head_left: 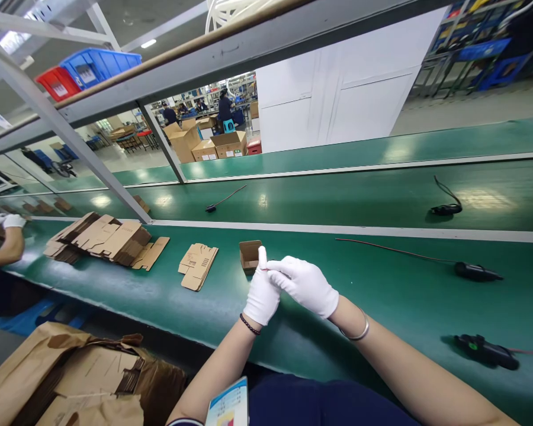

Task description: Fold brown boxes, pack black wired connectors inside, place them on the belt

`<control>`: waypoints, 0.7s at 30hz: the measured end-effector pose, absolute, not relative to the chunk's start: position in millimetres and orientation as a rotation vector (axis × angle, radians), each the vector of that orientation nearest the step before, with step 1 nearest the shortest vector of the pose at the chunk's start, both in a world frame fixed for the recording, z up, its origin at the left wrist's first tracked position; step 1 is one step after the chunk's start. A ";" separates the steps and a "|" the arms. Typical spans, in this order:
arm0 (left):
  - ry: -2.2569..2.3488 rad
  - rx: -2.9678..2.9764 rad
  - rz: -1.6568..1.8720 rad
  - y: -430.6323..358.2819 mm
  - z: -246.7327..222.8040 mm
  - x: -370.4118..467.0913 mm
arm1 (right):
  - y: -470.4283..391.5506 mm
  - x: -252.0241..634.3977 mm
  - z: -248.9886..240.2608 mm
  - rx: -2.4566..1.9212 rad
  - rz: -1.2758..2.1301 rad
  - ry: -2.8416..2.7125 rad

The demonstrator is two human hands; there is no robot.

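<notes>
On the green conveyor belt [382, 296] sits a small open brown cardboard box [250, 254], looks empty. Just in front, white-gloved left hand [262, 293] points a finger up; white-gloved right hand [305, 285] pinches that glove's fingertip.

At the left edge of the frame, a co-worker's white-gloved hand [9, 221] is cut off. The open small brown cardboard box [250, 255] is partly hidden behind the left hand [262, 293].

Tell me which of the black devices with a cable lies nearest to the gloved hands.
The black device with the green spot, at the table's near edge, just right of the right hand. The other three lie farther back on the table.
</notes>
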State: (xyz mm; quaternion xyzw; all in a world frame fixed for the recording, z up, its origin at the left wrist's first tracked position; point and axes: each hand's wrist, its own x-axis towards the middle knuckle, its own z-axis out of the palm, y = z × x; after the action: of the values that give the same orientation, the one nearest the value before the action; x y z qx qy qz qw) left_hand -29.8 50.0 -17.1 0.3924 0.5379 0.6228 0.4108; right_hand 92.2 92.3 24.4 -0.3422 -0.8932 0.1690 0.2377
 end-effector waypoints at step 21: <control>1.741 1.128 1.610 37.4 -34.1 -33.8 | 105.7 59.1 9.9 -0.928 0.781 -2.131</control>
State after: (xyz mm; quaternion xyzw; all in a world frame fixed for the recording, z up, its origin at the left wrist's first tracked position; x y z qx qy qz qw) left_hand -33.8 37.4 -34.1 0.4153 0.6410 0.5930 0.2551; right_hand 59.1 105.7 9.9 -0.3561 -0.8180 0.2997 0.3381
